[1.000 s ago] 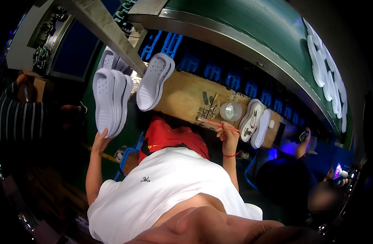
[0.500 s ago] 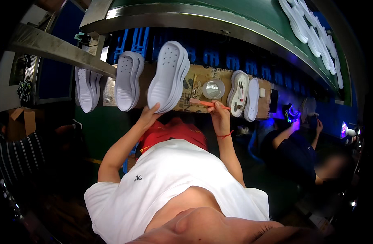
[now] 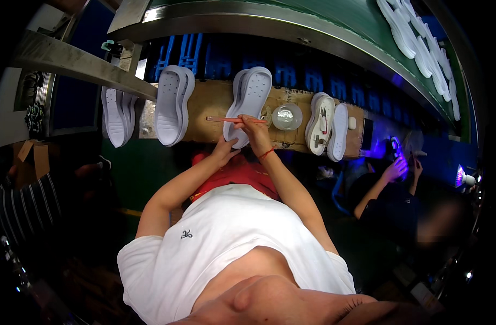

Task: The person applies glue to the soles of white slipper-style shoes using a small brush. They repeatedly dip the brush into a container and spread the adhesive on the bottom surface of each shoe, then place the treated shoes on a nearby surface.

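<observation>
Right fingers (image 3: pixel 250 123) pinch the orange brush (image 3: pixel 218 118) crosswise over the white soles (image 3: pixel 257 88), which point lengthwise away (left fingers (image 3: pixel 225 145) nearer, gripping the near end)

The only view comes from the left of two fisheye cameras worn on the person's head, looking steeply down, with the white shirt (image 3: pixel 231 227) close beneath the lens. It faces past the left hand (image 3: pixel 224 151) and right hand (image 3: pixel 255 131), near mid-view, to a cardboard-covered table (image 3: pixel 207 103), and beyond that a green surface (image 3: pixel 334 27) along the top. Straight edges bow toward the dark rim, and a co-worker (image 3: pixel 391 203) shows off to the right.
</observation>
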Tool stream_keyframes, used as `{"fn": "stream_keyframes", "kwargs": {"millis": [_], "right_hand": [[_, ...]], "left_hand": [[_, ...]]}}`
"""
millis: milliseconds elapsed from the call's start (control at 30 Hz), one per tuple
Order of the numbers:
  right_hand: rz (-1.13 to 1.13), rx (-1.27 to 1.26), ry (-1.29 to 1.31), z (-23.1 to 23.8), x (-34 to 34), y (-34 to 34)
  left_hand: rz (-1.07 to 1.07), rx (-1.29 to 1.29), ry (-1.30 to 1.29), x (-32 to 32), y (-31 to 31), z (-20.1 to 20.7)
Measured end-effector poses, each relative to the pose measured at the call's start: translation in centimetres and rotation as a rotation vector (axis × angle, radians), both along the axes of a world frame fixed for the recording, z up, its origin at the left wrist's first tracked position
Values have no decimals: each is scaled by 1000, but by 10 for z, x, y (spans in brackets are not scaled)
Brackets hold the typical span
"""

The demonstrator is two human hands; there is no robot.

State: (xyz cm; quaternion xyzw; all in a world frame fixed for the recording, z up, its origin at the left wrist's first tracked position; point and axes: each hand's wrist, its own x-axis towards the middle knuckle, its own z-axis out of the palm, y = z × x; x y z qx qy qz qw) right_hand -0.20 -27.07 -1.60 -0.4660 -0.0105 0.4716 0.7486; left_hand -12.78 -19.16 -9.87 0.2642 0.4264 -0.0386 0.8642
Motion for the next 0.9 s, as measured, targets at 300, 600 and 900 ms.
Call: {"fn": "stream_keyframes", "kwargs": {"millis": [300,600,900], "right_hand": [[-60,-78,29,-3,3,-4],[-19,-62,21,12,3,-25],[-63,-98,66,11,3,-41]], "left_hand": [[661,1355,515,-127,160,22],[902,415,355,-263,338,-26],[486,334,274,-272,350,-41]]}}
